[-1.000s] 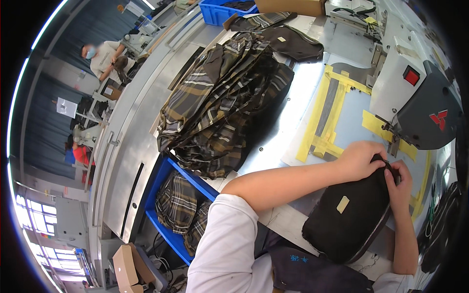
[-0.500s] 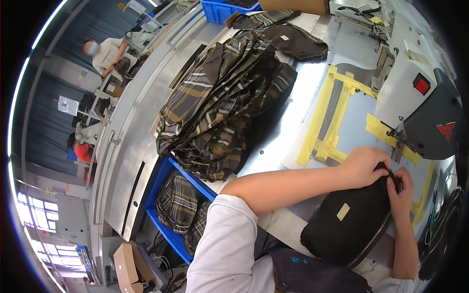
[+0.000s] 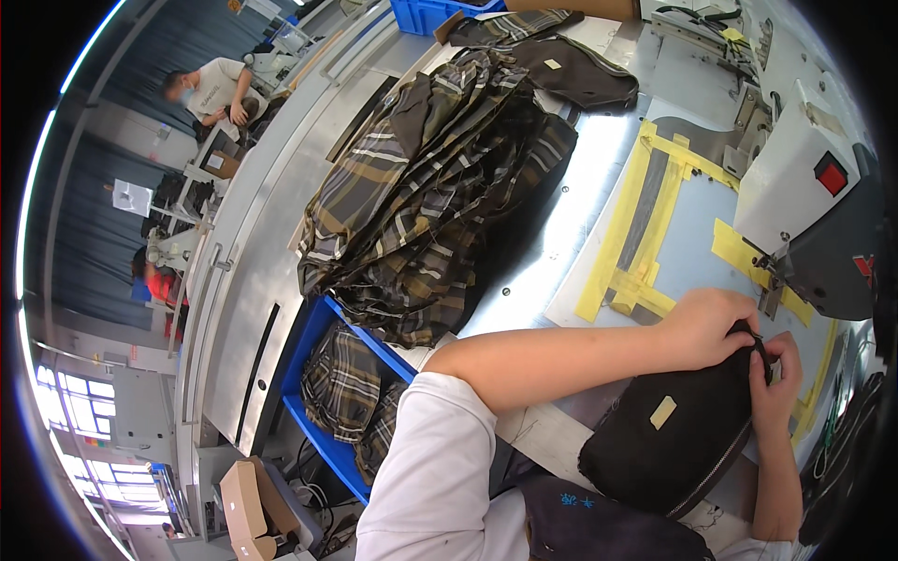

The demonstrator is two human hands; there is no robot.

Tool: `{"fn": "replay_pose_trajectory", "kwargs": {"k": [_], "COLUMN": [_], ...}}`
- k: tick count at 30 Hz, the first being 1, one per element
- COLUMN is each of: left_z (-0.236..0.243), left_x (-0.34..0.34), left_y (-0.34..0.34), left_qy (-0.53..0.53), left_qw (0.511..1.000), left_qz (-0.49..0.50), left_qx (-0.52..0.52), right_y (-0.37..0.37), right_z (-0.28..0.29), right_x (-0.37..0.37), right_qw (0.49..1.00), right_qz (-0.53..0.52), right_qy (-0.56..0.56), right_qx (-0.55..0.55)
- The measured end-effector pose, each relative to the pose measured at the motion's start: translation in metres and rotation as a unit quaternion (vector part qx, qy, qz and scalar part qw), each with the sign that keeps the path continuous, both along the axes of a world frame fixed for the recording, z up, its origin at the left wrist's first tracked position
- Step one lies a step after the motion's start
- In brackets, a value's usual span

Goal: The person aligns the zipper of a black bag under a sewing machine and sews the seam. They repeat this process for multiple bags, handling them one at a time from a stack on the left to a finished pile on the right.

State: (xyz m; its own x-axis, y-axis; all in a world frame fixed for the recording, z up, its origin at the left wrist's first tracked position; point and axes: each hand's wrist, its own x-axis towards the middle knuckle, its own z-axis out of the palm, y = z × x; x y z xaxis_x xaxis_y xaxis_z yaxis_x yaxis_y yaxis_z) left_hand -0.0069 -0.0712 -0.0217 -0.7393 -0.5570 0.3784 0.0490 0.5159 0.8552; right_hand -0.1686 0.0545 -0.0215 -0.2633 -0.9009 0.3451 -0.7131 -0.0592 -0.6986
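My left hand (image 3: 716,327) and my right hand (image 3: 774,374) both pinch the upper end of a dark zippered fabric bag (image 3: 636,449), close together with fingers curled on its edge. The bag has a small cream rectangular patch and a long zipper along its right side. Just beyond my hands is a machine head (image 3: 781,215) with a red switch, over a pale work plate (image 3: 687,234) marked out with yellow tape.
Plaid fabric pieces (image 3: 412,206) are piled left of the plate, near another dark zippered piece (image 3: 589,75). A blue bin (image 3: 351,467) holds plaid pieces below the pile; another (image 3: 421,14) is at the back. A co-worker (image 3: 215,89) works across the aisle.
My hands and the bag's upper end have shifted slightly right and down in the picture, as has the machine. Both hands keep their pinch. The co-worker's hands have moved a little.
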Motion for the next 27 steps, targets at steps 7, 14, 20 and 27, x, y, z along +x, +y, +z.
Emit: {"fn": "replay_pose_trajectory", "kwargs": {"k": [7, 14, 20, 27], "left_z": [-0.0003, 0.0003, 0.0018, 0.0002], "left_x": [0.0019, 0.0015, 0.0016, 0.0048], "left_y": [-0.0003, -0.0007, -0.0001, 0.0015], "left_qy": [-0.003, -0.001, -0.007, -0.009], "left_qw": [1.0, 1.0, 1.0, 1.0], "left_qz": [0.004, 0.002, 0.009, 0.019], "left_qx": [-0.005, -0.001, 0.014, 0.019], "right_y": [-0.0028, -0.0032, -0.0032, -0.0049], "right_z": [-0.0009, 0.0007, 0.0004, 0.0016], "right_x": [-0.0006, 0.0003, -0.0029, 0.0022], "right_qw": [1.0, 0.999, 0.999, 0.998], "right_qz": [-0.001, -0.002, -0.001, -0.012], "right_qy": [-0.015, -0.028, -0.037, -0.041], "right_qx": [0.026, 0.026, 0.035, 0.055]}}
